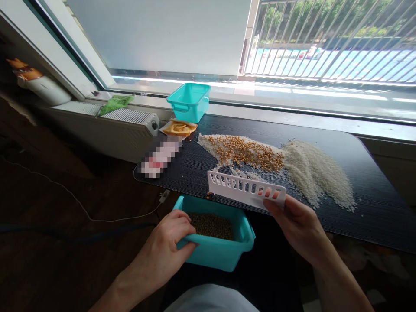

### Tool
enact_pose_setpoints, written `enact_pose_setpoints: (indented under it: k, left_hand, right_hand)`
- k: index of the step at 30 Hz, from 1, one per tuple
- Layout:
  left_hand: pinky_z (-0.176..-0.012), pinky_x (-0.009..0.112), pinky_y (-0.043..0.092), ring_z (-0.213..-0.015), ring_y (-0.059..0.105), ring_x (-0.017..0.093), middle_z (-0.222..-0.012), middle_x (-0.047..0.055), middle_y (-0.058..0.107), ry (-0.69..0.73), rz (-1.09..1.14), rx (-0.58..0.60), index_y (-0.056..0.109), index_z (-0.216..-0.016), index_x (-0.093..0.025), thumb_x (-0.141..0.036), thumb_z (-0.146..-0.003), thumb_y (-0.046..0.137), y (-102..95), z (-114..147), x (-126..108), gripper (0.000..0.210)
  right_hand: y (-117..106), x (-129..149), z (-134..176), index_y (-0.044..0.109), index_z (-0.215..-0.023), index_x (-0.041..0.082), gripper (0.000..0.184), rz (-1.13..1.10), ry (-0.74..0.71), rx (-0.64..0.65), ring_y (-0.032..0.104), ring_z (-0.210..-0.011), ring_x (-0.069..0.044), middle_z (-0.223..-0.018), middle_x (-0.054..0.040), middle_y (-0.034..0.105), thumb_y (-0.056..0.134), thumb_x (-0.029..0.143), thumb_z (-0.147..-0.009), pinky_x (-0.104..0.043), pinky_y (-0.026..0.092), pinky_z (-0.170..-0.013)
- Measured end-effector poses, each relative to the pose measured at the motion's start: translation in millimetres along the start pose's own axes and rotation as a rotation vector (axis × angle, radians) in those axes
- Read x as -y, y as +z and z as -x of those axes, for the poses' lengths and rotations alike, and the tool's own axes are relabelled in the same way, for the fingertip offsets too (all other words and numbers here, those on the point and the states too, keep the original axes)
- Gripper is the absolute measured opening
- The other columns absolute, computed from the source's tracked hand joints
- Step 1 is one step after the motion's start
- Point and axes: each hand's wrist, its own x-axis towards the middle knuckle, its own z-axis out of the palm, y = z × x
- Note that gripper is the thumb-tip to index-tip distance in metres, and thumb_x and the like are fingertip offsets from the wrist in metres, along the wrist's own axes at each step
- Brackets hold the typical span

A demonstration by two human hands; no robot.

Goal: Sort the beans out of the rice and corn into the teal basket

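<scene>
My left hand point(169, 240) grips the near left rim of a turquoise plastic bin point(217, 252), held just below the table's front edge. Brownish-green beans or peas point(212, 226) cover the bin's bottom. In my right hand point(297, 221) is a white slotted plastic strip point(243, 190), pinched at its right end and held upright along the table edge. Behind the strip, yellow soybeans point(247, 151) lie spread over white grains that look like rice. To the right spreads a larger heap of white rice point(315, 171). A couple of soybeans sit by the strip's left end.
A second turquoise bin point(191, 104) stands at the table's back left corner, by the window. Near it are an orange-yellow packet point(180, 128) and a blurred-out object point(160, 158). Left are a radiator point(130, 123) with a green cloth point(117, 104), and a white cable point(84, 212) on the floor.
</scene>
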Motion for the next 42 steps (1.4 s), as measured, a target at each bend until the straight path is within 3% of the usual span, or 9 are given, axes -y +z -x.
enact_pose_setpoints:
  k: [5, 9, 13, 17, 22, 24, 32, 37, 42]
  left_hand:
    - [-0.082, 0.033, 0.052, -0.093, 0.059, 0.022, -0.082, 0.004, 0.065, -0.003, 0.010, -0.006, 0.064, -0.074, -0.018, 0.001, -0.076, 0.057, 0.3, 0, 1, 0.020]
    - [-0.083, 0.033, 0.052, -0.094, 0.059, 0.023, -0.078, 0.003, 0.064, 0.005, 0.008, -0.019, 0.064, -0.073, -0.019, -0.001, -0.077, 0.056, 1.0, 0, 1, 0.020]
    - [-0.083, 0.033, 0.052, -0.095, 0.059, 0.023, -0.080, 0.003, 0.064, -0.010, -0.002, -0.038, 0.065, -0.074, -0.019, 0.000, -0.075, 0.055, 0.0, 2, 2, 0.022]
    - [-0.080, 0.032, 0.053, -0.092, 0.060, 0.022, -0.085, 0.004, 0.065, -0.028, 0.001, -0.037, 0.066, -0.075, -0.019, -0.004, -0.079, 0.057, -2.5, 3, 2, 0.018]
    - [-0.081, 0.034, 0.052, -0.094, 0.058, 0.023, -0.080, 0.004, 0.064, -0.016, -0.015, -0.019, 0.065, -0.074, -0.019, -0.004, -0.079, 0.056, -2.5, 2, 5, 0.018]
    - [-0.081, 0.034, 0.053, -0.095, 0.058, 0.023, -0.081, 0.004, 0.063, -0.012, -0.019, -0.020, 0.064, -0.074, -0.019, -0.005, -0.079, 0.055, -1.9, 2, 6, 0.017]
    - [-0.080, 0.033, 0.054, -0.092, 0.060, 0.022, -0.080, 0.004, 0.064, 0.012, -0.042, -0.047, 0.064, -0.072, -0.019, -0.004, -0.077, 0.053, -2.3, 2, 3, 0.019]
    - [-0.079, 0.033, 0.054, -0.092, 0.060, 0.022, -0.083, 0.005, 0.065, 0.003, -0.047, -0.049, 0.064, -0.073, -0.019, -0.004, -0.077, 0.053, -2.0, 2, 3, 0.019]
    - [-0.083, 0.035, 0.053, -0.098, 0.059, 0.024, -0.082, 0.004, 0.065, -0.005, -0.042, -0.031, 0.064, -0.075, -0.019, -0.005, -0.079, 0.053, -1.4, 2, 5, 0.019]
  right_hand:
    - [-1, 2, 0, 0.077, -0.096, 0.023, 0.024, -0.016, 0.000, 0.017, 0.070, -0.086, -0.022, -0.091, -0.0039, 0.077, 0.065, 0.041, -0.086, -0.029, 0.057, -0.079]
    - [12, -4, -8, 0.076, -0.094, 0.022, 0.024, -0.034, -0.026, -0.013, 0.069, -0.083, -0.022, -0.091, -0.0040, 0.076, 0.064, 0.041, -0.086, -0.030, 0.057, -0.076]
    - [18, -8, -8, 0.075, -0.095, 0.021, 0.026, -0.041, -0.023, 0.090, 0.069, -0.082, -0.021, -0.088, -0.0038, 0.075, 0.060, 0.040, -0.089, -0.028, 0.057, -0.073]
    - [7, -5, 2, 0.076, -0.100, 0.021, 0.026, -0.044, 0.023, 0.170, 0.071, -0.087, -0.023, -0.096, -0.0051, 0.077, 0.062, 0.040, -0.089, -0.029, 0.058, -0.078]
    - [2, -6, -2, 0.077, -0.098, 0.025, 0.024, -0.017, 0.008, -0.150, 0.072, -0.091, -0.025, -0.097, -0.0037, 0.078, 0.068, 0.042, -0.083, -0.037, 0.057, -0.087]
    - [5, -7, -8, 0.077, -0.100, 0.025, 0.025, 0.020, -0.003, -0.218, 0.072, -0.090, -0.024, -0.098, -0.0030, 0.078, 0.067, 0.041, -0.084, -0.038, 0.057, -0.087]
    - [13, -9, -28, 0.076, -0.102, 0.023, 0.026, 0.110, -0.013, -0.250, 0.072, -0.090, -0.025, -0.094, -0.0039, 0.078, 0.064, 0.040, -0.086, -0.040, 0.057, -0.085]
    - [15, -13, -27, 0.077, -0.100, 0.023, 0.028, -0.005, 0.003, -0.198, 0.072, -0.090, -0.024, -0.095, -0.0038, 0.078, 0.067, 0.043, -0.083, -0.040, 0.058, -0.085]
    - [16, -18, -24, 0.077, -0.100, 0.024, 0.030, -0.076, 0.019, -0.227, 0.071, -0.097, -0.025, -0.100, -0.0042, 0.078, 0.068, 0.047, -0.083, -0.042, 0.056, -0.091]
